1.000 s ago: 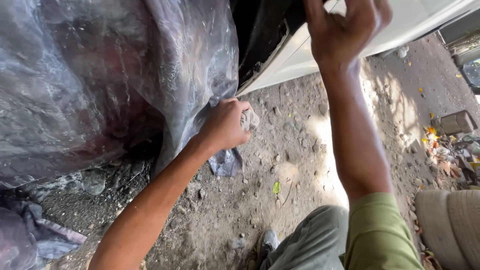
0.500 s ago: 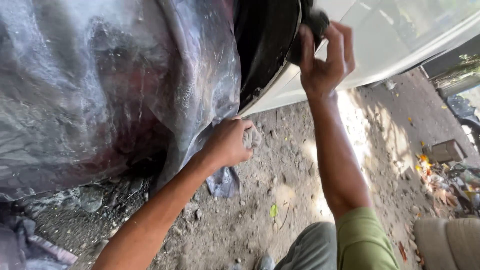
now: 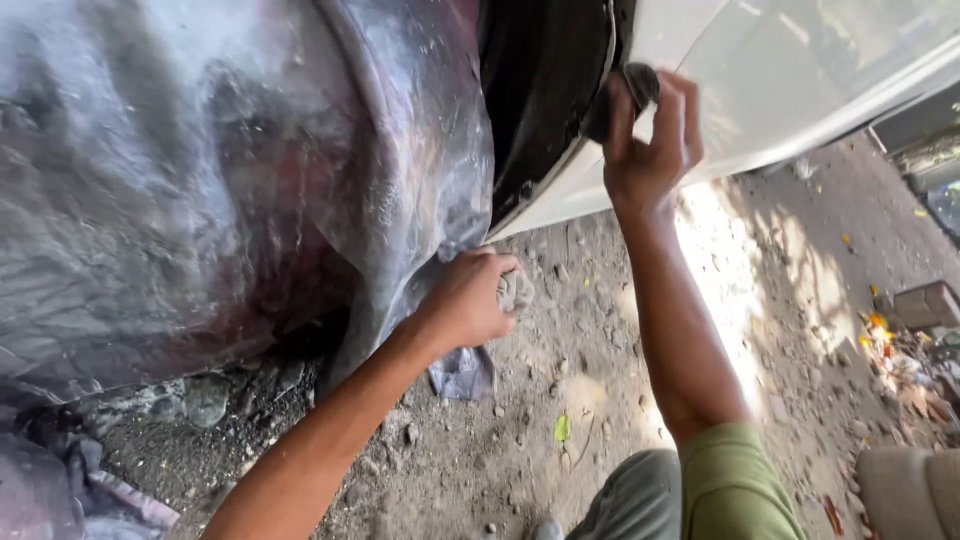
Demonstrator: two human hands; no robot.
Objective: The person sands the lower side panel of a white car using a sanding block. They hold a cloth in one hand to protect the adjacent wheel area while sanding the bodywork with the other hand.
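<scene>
Two things were gripped beside the white car body panel (image 3: 800, 70): left of it, the left hand (image 3: 470, 300) bunched thin, limp plastic sheeting (image 3: 200, 200); against its edge, the right hand (image 3: 650, 140) clasped a small dark pad (image 3: 640, 82), probably light.

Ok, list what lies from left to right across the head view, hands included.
Clear plastic sheeting → left hand gripping the sheeting's edge → black wheel-arch edge → right hand pressing a dark pad against the white body panel → small box on the dirt ground.
</scene>
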